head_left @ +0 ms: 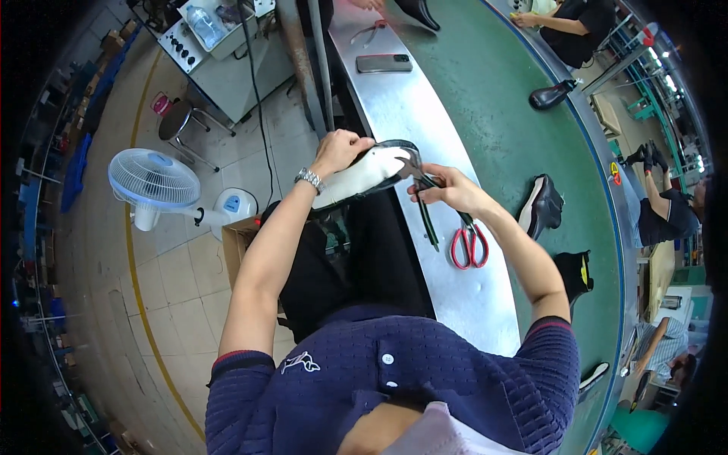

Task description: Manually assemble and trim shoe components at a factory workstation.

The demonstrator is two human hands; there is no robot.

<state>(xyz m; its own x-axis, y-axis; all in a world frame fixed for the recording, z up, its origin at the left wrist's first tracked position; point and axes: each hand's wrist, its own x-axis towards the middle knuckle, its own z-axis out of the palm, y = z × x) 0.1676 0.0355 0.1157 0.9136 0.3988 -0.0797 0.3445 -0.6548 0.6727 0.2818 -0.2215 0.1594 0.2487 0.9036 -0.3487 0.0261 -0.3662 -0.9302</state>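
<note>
- Navy textured polo shirt [447,353]: ours, nearest.
- Black, white-bottomed shoe [360,176]: at the silver metal desk's [470,307] left edge; probably light, firm, best held along its sides.
- Our left grip [339,153] clasps it; our right grip [453,189] holds green-handled metal pliers [427,220].

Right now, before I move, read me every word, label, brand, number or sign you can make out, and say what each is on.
No text can be read clearly here.
Fan: marking on its hub, too small to read.
Knobbed panel: any markings too small.
Plastic bottle: any label too blurred.
Navy shirt: white emblem, no legible words.
Shoe piece and pliers: none readable.
</note>
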